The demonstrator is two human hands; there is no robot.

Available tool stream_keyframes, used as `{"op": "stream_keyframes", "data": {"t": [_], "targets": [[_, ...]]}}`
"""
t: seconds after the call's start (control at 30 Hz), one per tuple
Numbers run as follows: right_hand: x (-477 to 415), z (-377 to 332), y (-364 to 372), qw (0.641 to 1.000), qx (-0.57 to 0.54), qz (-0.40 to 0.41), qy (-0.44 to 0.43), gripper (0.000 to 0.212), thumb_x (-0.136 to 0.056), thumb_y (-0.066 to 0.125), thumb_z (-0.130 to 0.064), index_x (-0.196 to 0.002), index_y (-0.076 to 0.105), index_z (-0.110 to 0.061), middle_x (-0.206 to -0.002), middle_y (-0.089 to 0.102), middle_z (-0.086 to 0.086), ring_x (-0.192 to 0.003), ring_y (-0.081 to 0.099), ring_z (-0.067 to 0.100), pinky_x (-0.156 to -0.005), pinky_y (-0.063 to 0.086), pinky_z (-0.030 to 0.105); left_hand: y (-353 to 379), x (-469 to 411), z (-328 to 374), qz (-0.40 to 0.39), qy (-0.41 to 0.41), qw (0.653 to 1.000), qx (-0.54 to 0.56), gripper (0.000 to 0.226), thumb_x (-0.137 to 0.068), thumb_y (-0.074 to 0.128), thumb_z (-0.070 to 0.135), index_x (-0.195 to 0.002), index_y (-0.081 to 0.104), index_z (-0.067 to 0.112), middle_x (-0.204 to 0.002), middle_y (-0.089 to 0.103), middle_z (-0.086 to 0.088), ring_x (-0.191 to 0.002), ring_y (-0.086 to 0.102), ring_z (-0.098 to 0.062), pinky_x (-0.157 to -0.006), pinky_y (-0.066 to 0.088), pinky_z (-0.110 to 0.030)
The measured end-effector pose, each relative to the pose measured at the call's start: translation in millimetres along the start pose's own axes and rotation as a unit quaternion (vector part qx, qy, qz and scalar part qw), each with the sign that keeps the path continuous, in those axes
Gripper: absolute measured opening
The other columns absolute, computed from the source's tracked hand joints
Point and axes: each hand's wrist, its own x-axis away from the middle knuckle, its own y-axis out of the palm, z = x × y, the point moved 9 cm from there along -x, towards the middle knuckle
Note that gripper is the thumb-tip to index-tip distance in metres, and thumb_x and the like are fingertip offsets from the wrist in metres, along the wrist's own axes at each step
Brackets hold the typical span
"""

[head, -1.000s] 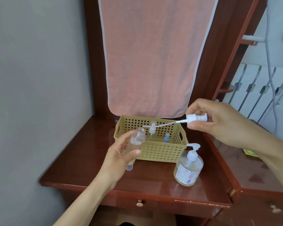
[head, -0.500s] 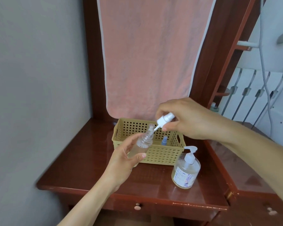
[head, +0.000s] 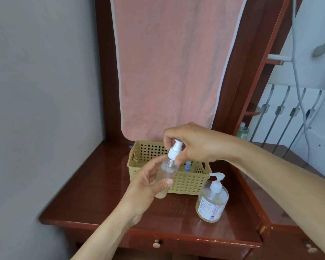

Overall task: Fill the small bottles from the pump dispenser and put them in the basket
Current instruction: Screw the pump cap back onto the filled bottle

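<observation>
1. The fingers [head: 177, 160] of the right hand [head: 193, 145] pinch the white spray top [head: 174, 150]. Half a second ago the top was tipped and only its thin tube was going in. Now the top sits on the neck of the small bottle [head: 167, 172], and the tube is down inside.
2. One second ago this hand held the top far out to the right, away from the bottle. Now it is right over the bottle.
3. The left hand [head: 144, 186] grips the small bottle, with the thumb on the near side and the fingers curled round the far side. The bottle's top leans a bit to the right.
4. The bottle is up in the air, in front of the yellow basket [head: 188, 182], not in it.
5. The right arm comes in from the right, with its fingers pointing down. The left arm comes up from the bottom.
6. The basket sits on the brown table [head: 101, 184], with a blue-topped bottle [head: 187, 167] inside. The pump dispenser [head: 212, 201] stands just beside the basket's front right corner. A pink towel [head: 167, 62] hangs behind.
</observation>
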Motion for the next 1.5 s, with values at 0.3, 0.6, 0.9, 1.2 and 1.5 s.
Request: {"op": "stream_keyframes", "data": {"t": [0.3,0.6,0.9,1.2,1.5], "targets": [[7,22,-5,0.971,-0.237,-0.029,0.031,0.022,-0.08,0.071,0.0,-0.1,0.061,-0.001,-0.094,0.069,0.016,-0.072,0.061,0.014,-0.071,0.052,0.029,5,-8,6,-0.03,0.002,0.999,0.014,0.054,-0.075,0.075,0.018,-0.125,0.057,0.027,-0.123,0.066,0.003,-0.118,0.059,-0.015,-0.101,0.044,-0.035],[12,31,-8,0.942,-0.331,0.051,0.032,0.02,-0.082,0.072,-0.006,-0.1,0.063,-0.004,-0.084,0.068,0.004,-0.071,0.059,0.013,-0.065,0.05,0.024,9,-14,18,-0.039,0.008,0.999,0.023,0.062,-0.074,0.073,0.019,-0.132,0.052,0.022,-0.126,0.064,0.001,-0.123,0.056,-0.013,-0.108,0.038,-0.038],[17,44,-2,0.921,-0.356,0.145,0.067,0.029,-0.07,0.079,-0.037,-0.088,0.062,-0.02,-0.084,0.067,0.002,-0.068,0.059,0.012,-0.066,0.046,0.037,14,-16,31,-0.037,0.026,0.999,0.008,0.058,-0.076,0.072,0.017,-0.13,0.054,0.021,-0.123,0.066,0.001,-0.12,0.058,-0.014,-0.102,0.041,-0.035],[28,49,0,0.898,-0.391,0.186,0.074,0.049,-0.057,0.082,-0.043,-0.096,0.06,-0.024,-0.104,0.067,0.01,-0.084,0.068,0.029,-0.084,0.049,0.057,17,-18,41,-0.036,0.042,0.998,0.002,0.05,-0.082,0.068,0.0,-0.127,0.056,0.019,-0.118,0.068,0.002,-0.115,0.061,-0.013,-0.082,0.051,-0.016],[32,51,9,0.837,-0.508,0.198,0.044,0.036,-0.071,0.08,-0.021,-0.1,0.062,-0.01,-0.096,0.066,0.006,-0.09,0.064,0.02,-0.094,0.047,0.048,24,-17,44,-0.038,0.044,0.998,0.014,0.053,-0.08,0.067,0.003,-0.128,0.056,0.019,-0.123,0.066,0.003,-0.118,0.059,-0.011,-0.093,0.048,-0.026]]}}
